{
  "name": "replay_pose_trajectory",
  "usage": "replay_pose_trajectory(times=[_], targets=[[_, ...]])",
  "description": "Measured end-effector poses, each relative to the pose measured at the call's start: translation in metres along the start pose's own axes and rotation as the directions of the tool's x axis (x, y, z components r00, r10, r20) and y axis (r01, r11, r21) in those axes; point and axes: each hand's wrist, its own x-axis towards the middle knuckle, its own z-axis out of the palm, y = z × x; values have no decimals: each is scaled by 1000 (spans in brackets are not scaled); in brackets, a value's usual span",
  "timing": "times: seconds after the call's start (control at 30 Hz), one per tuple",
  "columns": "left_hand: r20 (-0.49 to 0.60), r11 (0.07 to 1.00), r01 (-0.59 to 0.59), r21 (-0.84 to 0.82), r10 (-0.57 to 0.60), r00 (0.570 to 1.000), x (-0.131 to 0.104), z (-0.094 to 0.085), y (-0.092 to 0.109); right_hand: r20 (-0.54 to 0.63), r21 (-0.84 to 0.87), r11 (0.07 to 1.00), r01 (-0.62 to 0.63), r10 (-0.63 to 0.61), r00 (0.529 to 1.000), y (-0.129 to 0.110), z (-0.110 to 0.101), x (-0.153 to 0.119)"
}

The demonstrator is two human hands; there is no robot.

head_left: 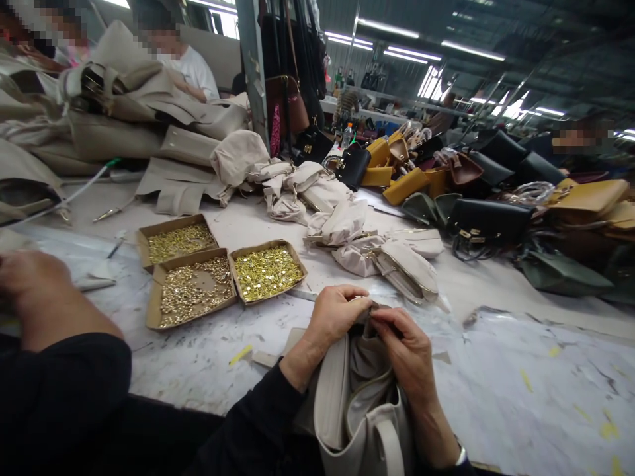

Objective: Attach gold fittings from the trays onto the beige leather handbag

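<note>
A beige handbag [330, 403] stands at the table's front edge, its top open toward me and a strap handle on its near side. My left hand [335, 317] pinches the bag's far upper edge between thumb and fingers. Close against it, my right hand [404, 347] is closed on the same edge, fingertips almost meeting the left ones. Whether a small part sits between the fingertips is hidden. Left of the hands are three cardboard trays: one tray [153, 311] with gold round fittings, another tray [303, 272] and a rear tray [143, 248] with gold-yellow pieces.
A co-worker's arm [64, 350] reaches in at the left. Beige lining pouches [347, 225] lie beyond the trays. Beige bag pieces [119, 132] are heaped at the back left, and finished bags [491, 221] in black, mustard and green at the right. A post [256, 73] rises behind.
</note>
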Motion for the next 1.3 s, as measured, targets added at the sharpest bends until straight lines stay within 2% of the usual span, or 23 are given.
replay_pose_trajectory(times=[0.13,0.43,0.63,1.0,1.3], targets=[[8,1000,-5,-3,5,1000,-1,1,-2,-76,9,1000,9,-9,997,7,1,-2],[23,1000,-5,18,4,1000,-3,-2,-7,-39,-4,1000,7,-8,999,5,3,-7],[28,998,-32,51,31,999,-5,-1,-6,-108,-164,984,71,-90,990,12,-2,-6],[41,999,-34,1,34,999,-6,2,-13,-143,-132,991,-34,15,990,17,-2,-6],[46,998,-45,-36,46,998,-7,0,-3,-157,-48,993,-109,101,982,16,-2,-2]])
